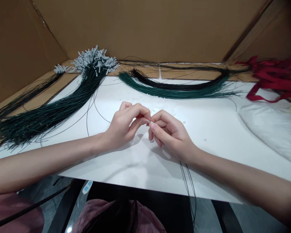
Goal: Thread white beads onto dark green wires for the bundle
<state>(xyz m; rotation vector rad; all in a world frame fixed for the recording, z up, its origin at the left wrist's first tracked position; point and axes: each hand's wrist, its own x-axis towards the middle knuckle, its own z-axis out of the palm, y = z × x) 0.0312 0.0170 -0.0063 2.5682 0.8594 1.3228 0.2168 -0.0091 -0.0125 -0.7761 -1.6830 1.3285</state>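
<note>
While left hand and right hand pinch a tiny pale piece before the curved green wires, I judge fingertip work underway, next demanding steadiness.

Brown cardboard walls rise behind a white tabletop over grey flooring.

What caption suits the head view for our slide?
Left hand and right hand meet at the fingertips near green strands.
</note>
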